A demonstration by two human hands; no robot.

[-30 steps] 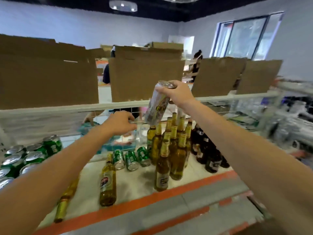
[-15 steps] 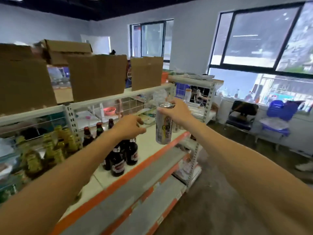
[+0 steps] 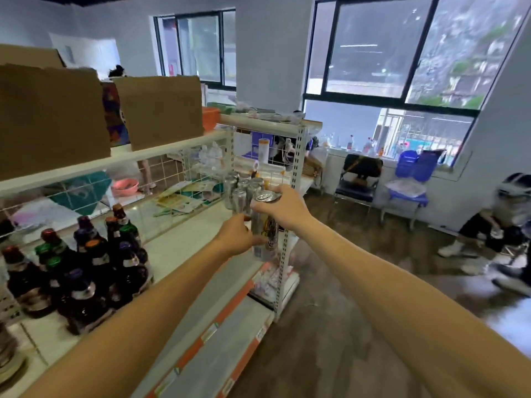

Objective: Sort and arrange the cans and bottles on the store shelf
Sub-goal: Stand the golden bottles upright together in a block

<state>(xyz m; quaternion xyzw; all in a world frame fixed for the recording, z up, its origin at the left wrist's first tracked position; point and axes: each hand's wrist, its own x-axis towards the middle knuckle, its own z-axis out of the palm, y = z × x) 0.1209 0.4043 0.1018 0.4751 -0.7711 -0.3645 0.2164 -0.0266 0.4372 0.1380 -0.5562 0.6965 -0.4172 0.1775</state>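
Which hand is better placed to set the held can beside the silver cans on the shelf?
Right, probably. The right hand grips the tall can by its top, upright, just in front of the silver cans on the shelf. The left hand only meets its side; whether it grips is unclear.

The middle shelf [image 3: 184,248] is a pale board with an orange front edge [image 3: 244,289]. A tight cluster of dark bottles [image 3: 86,262] stands upright at its left. A group of silver cans [image 3: 240,191] stands upright at its far right end, near the perforated upright [image 3: 296,156]. A wire grid [image 3: 172,173] closes the rear. The upper shelf [image 3: 161,152] carries two cardboard panels [image 3: 48,119], standing on edge. A grey lower shelf [image 3: 230,326] projects below.
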